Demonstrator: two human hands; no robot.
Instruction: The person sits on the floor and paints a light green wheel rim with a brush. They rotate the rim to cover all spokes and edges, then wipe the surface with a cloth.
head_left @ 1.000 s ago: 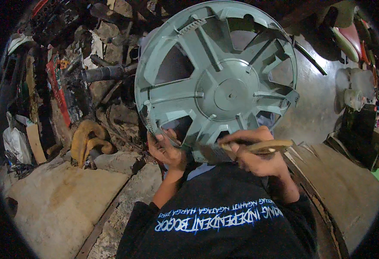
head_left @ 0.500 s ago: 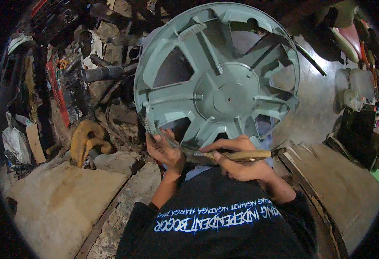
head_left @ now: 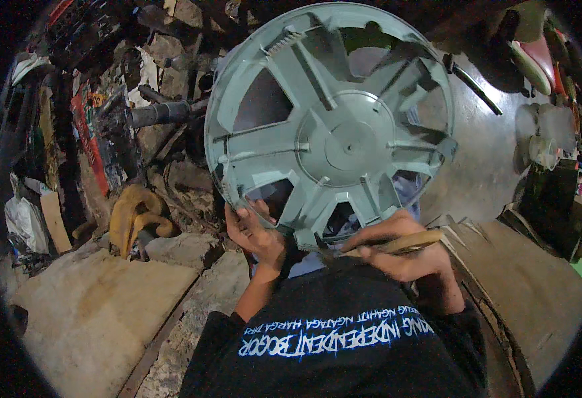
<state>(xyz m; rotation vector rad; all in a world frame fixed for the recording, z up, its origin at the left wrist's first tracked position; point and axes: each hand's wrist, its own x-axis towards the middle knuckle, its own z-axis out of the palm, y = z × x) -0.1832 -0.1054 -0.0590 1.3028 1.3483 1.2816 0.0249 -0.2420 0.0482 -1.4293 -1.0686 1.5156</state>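
Since earlier frame, wheel cover [head_left: 331,126] turns slightly; lower rim on lap. Left hand [head_left: 254,232] grips rim; right hand [head_left: 404,249] closed on wooden-handled tool [head_left: 397,244], scraping rim edge. Next stroke needs steady brace.

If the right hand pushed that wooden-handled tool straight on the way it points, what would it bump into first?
Probably the grey-green wheel cover. The right hand aims the tool leftward, its tip already at the cover's lower rim, near the left hand. Depth is hard to judge here.
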